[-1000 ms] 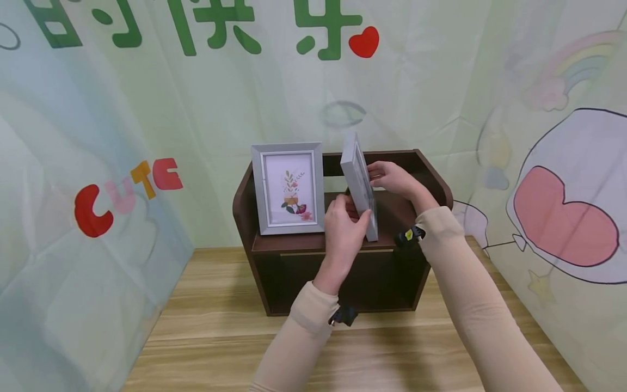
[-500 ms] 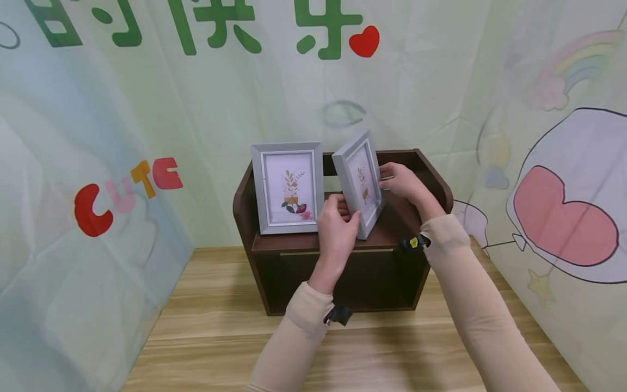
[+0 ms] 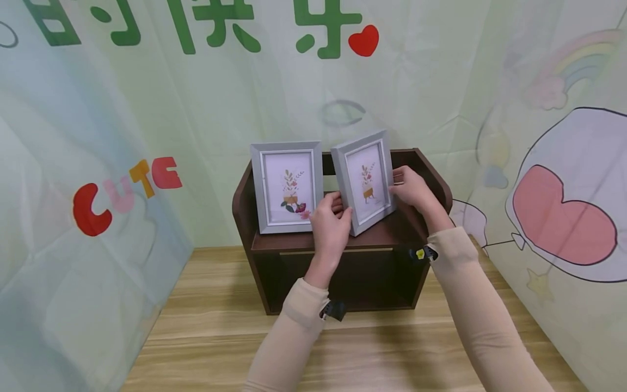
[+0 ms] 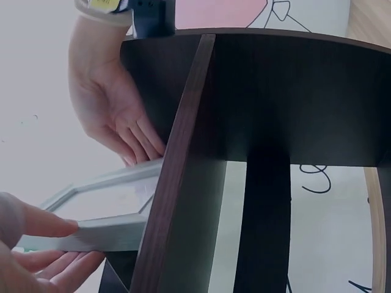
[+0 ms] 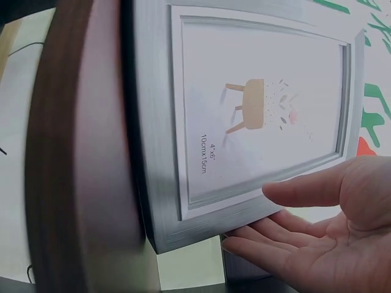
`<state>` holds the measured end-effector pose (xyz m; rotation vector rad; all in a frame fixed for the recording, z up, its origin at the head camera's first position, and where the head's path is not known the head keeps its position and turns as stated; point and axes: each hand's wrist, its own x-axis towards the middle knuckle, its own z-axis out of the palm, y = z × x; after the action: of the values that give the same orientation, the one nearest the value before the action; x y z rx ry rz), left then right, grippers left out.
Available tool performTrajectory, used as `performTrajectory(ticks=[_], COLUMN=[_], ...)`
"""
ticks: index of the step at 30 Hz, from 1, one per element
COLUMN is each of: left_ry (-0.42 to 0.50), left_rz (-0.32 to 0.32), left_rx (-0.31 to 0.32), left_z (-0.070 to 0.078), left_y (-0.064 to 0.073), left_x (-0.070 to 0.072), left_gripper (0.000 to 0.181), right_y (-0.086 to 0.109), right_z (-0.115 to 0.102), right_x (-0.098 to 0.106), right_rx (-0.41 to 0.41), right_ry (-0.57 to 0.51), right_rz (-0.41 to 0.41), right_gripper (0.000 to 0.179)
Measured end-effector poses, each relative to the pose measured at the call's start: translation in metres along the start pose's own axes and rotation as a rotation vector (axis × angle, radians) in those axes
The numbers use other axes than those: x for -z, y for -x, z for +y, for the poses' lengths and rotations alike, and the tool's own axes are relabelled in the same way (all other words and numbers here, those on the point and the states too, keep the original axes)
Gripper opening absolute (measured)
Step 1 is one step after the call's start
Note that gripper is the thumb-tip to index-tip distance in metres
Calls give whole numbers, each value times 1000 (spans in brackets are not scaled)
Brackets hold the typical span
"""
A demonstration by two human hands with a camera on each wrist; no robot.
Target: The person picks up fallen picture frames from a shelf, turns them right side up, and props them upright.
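A silver-grey picture frame [image 3: 366,179] with a plant print stands turned slightly leftward on the top shelf of a dark brown rack [image 3: 274,243]. My left hand [image 3: 329,223] pinches its left edge low down, thumb in front and fingers behind. At the opposite edge my right hand [image 3: 413,190] holds it; the right wrist view shows that thumb over the front border and the fingers [image 5: 263,247] behind. Printed size text is readable on the picture [image 5: 256,110]. To the left, a matching picture frame [image 3: 289,185] stands facing forward, its lower right corner overlapped by my left hand.
Below the shelf is an open lower compartment [image 3: 338,277]. The rack stands on a wood-grain tabletop [image 3: 215,326] against a printed cloth backdrop [image 3: 421,81]. Curved side panels [image 3: 444,190] rise at both ends of the rack.
The right picture frame has swung from nearly edge-on to mostly facing forward, its right side moving right with my right hand. My left hand has shifted slightly left. The left frame stays put.
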<state>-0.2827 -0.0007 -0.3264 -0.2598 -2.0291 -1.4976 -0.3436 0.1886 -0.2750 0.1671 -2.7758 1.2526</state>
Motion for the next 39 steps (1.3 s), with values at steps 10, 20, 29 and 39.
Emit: performTrajectory(ticks=[10, 20, 29, 39], left_ry=[-4, -73, -154, -215], left_rz=[-27, -52, -66, -75], left_rx=[28, 15, -13, -40], left_z=[-4, -5, -2, -6], left_y=[-8, -17, -24, -28], left_x=[-1, -1, -3, -9], left_gripper=[33, 31, 30, 30], right_y=[19, 36, 48, 57], right_z=[6, 9, 14, 14], right_x=[1, -1, -4, -4], right_rx=[23, 30, 47, 60], right_ry=[0, 17, 18, 62], right_rz=[50, 70, 117, 155], right_gripper=[53, 58, 57, 58])
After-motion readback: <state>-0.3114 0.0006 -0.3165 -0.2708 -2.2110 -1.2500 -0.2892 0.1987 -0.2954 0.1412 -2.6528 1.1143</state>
